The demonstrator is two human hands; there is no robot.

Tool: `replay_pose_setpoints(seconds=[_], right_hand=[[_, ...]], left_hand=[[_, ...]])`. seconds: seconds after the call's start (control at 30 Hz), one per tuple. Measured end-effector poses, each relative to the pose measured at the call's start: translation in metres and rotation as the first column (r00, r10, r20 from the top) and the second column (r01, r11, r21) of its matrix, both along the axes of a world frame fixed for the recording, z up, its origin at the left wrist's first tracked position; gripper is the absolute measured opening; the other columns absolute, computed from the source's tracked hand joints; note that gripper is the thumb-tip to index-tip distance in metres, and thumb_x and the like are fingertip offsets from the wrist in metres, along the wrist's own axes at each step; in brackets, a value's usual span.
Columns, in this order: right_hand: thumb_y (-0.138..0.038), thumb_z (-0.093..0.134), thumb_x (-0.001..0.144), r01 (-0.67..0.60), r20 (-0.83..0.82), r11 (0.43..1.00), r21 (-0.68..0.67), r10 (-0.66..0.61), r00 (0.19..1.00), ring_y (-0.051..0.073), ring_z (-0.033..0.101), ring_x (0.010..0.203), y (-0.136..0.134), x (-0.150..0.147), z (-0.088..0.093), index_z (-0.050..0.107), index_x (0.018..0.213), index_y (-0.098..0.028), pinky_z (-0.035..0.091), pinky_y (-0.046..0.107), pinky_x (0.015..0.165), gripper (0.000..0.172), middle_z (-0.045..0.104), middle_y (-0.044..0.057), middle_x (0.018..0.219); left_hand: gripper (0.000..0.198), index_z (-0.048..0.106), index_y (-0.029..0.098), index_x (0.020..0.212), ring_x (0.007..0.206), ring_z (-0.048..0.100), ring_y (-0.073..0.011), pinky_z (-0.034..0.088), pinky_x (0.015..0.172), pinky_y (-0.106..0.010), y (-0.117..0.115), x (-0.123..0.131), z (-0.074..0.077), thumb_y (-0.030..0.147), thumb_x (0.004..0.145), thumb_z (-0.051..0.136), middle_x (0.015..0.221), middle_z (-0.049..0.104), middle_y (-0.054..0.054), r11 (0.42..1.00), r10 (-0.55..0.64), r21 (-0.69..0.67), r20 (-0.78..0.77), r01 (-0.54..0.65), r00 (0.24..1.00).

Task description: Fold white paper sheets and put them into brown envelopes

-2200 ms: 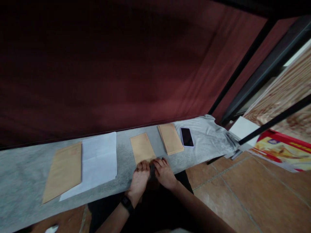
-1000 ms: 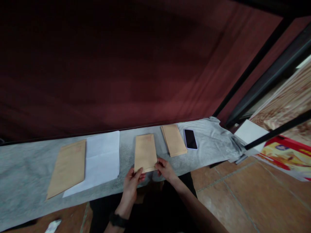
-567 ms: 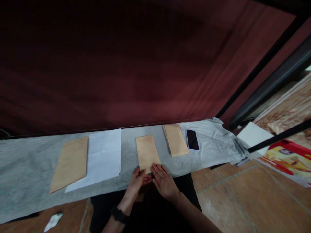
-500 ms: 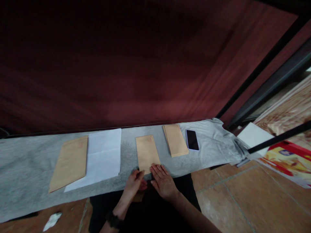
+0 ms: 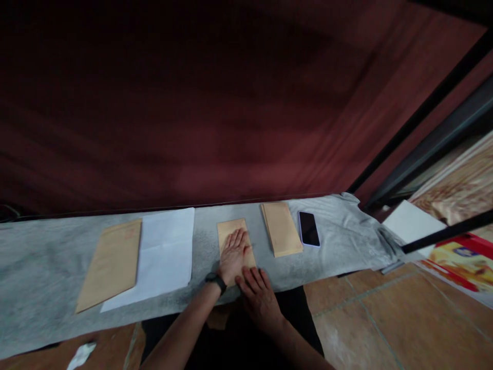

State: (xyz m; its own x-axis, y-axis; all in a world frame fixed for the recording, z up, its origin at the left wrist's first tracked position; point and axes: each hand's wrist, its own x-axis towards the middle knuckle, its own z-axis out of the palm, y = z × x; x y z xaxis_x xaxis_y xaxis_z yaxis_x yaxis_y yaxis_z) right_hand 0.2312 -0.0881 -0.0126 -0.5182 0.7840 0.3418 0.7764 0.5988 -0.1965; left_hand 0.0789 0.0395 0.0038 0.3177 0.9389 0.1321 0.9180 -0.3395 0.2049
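A brown paper envelope point(image 5: 230, 226) lies on the grey cloth in front of me. My left hand point(image 5: 233, 255), with a dark band at the wrist, rests flat on its middle, fingers stretched toward the far end. At the near right corner, my right hand point(image 5: 259, 297) lies with its fingers extended, its fingertips touching the envelope's near edge. Much of the envelope's near part is hidden under both hands. Neither hand grasps anything.
Right of the envelope are a stack of brown envelopes point(image 5: 283, 230) and a phone point(image 5: 308, 228). White paper sheets point(image 5: 167, 252) lie to the left, partly under another brown envelope pile point(image 5: 111, 262). The grey cloth point(image 5: 34, 272) covers a narrow bench; a dark red curtain point(image 5: 215, 128) hangs behind.
My left hand has let go of the envelope's near edge and moved forward, flat onto its middle. My right hand has stayed near the corner, slightly lower in view.
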Motion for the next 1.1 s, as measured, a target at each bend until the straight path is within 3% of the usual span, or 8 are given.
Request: replay_pose_setpoints(seconds=[0.13, 0.27, 0.4, 0.53, 0.67, 0.77, 0.97, 1.1], right_hand=[[-0.033, 0.061, 0.098, 0.015, 0.003, 1.000, 0.003, -0.015, 1.000, 0.028, 0.038, 0.146, 0.001, -0.001, 0.000, 0.033, 0.159, -0.031, 0.025, 0.049, 0.123, 0.067, 0.043, 0.006, 0.161], [-0.031, 0.063, 0.097, 0.003, -0.011, 0.999, -0.037, -0.004, 1.000, 0.030, 0.037, 0.147, 0.001, -0.001, -0.004, 0.033, 0.159, -0.031, 0.027, 0.051, 0.123, 0.069, 0.040, 0.005, 0.163], [-0.029, 0.064, 0.095, -0.007, -0.030, 0.997, -0.077, 0.005, 1.000, 0.032, 0.035, 0.148, 0.001, 0.001, -0.004, 0.033, 0.159, -0.030, 0.027, 0.054, 0.123, 0.071, 0.039, 0.006, 0.164], [-0.030, 0.062, 0.096, -0.012, -0.070, 0.995, -0.099, 0.005, 0.998, 0.031, 0.036, 0.148, 0.001, 0.000, -0.002, 0.035, 0.159, -0.029, 0.027, 0.054, 0.123, 0.068, 0.039, 0.006, 0.163], [-0.033, 0.060, 0.097, -0.004, -0.095, 0.994, -0.106, -0.006, 0.995, 0.031, 0.036, 0.149, 0.001, -0.001, -0.003, 0.035, 0.159, -0.030, 0.026, 0.054, 0.124, 0.066, 0.038, 0.005, 0.164], [-0.036, 0.060, 0.098, -0.008, -0.102, 0.992, -0.124, -0.005, 0.995, 0.031, 0.035, 0.149, 0.001, -0.001, -0.004, 0.035, 0.159, -0.030, 0.025, 0.053, 0.124, 0.066, 0.038, 0.005, 0.164], [-0.041, 0.056, 0.101, 0.046, -0.134, 0.995, -0.092, -0.058, 0.989, 0.028, 0.039, 0.147, 0.001, -0.006, -0.006, 0.046, 0.153, -0.033, 0.027, 0.052, 0.123, 0.053, 0.045, 0.005, 0.160], [-0.038, 0.054, 0.102, 0.087, -0.141, 0.992, -0.094, -0.100, 0.985, 0.028, 0.039, 0.147, 0.000, -0.011, -0.004, 0.049, 0.151, -0.031, 0.027, 0.053, 0.123, 0.049, 0.048, 0.005, 0.158]], left_hand=[[0.060, 0.040, 0.007, 0.154, 0.153, 0.031, -0.0262, 0.022, 0.126, -0.046, 0.028, -0.005, -0.003, 0.037, 0.103, 0.030, 0.162, 0.038, -0.016, 0.995, 0.103, -0.006, -0.034, -0.103, 0.994], [0.060, 0.040, 0.010, 0.155, 0.153, 0.032, -0.0268, 0.022, 0.126, -0.048, 0.033, -0.009, -0.004, 0.037, 0.102, 0.031, 0.161, 0.041, -0.016, 0.986, 0.162, 0.027, 0.003, -0.162, 0.987], [0.060, 0.040, 0.012, 0.155, 0.153, 0.030, -0.0280, 0.022, 0.125, -0.051, 0.007, -0.018, -0.006, 0.040, 0.102, 0.032, 0.161, 0.040, -0.015, 0.988, 0.142, 0.044, 0.059, -0.145, 0.988], [0.057, 0.046, 0.016, 0.152, 0.152, 0.034, -0.0283, 0.025, 0.124, -0.054, -0.042, -0.031, -0.015, 0.040, 0.101, 0.037, 0.159, 0.045, -0.014, 0.995, 0.095, 0.026, 0.170, -0.101, 0.981], [0.057, 0.050, 0.010, 0.147, 0.148, 0.040, -0.0328, 0.034, 0.120, -0.053, -0.093, -0.035, -0.025, 0.039, 0.099, 0.039, 0.156, 0.047, -0.020, 0.970, 0.206, 0.065, 0.291, -0.234, 0.934], [0.055, 0.050, 0.011, 0.146, 0.142, 0.047, -0.0353, 0.038, 0.116, -0.054, -0.117, -0.029, -0.023, 0.038, 0.099, 0.040, 0.150, 0.054, -0.022, 0.932, 0.313, 0.070, 0.339, -0.355, 0.887], [0.054, 0.052, 0.013, 0.142, 0.116, 0.063, -0.0337, 0.048, 0.103, -0.051, -0.114, -0.021, -0.003, 0.029, 0.091, 0.049, 0.128, 0.067, -0.019, 0.924, 0.355, -0.011, 0.404, -0.383, 0.843], [0.067, 0.048, 0.013, 0.145, 0.107, 0.065, -0.0331, 0.051, 0.098, -0.051, -0.100, -0.025, 0.006, 0.037, 0.084, 0.061, 0.113, 0.068, -0.016, 0.880, 0.460, -0.144, 0.493, -0.452, 0.738]])
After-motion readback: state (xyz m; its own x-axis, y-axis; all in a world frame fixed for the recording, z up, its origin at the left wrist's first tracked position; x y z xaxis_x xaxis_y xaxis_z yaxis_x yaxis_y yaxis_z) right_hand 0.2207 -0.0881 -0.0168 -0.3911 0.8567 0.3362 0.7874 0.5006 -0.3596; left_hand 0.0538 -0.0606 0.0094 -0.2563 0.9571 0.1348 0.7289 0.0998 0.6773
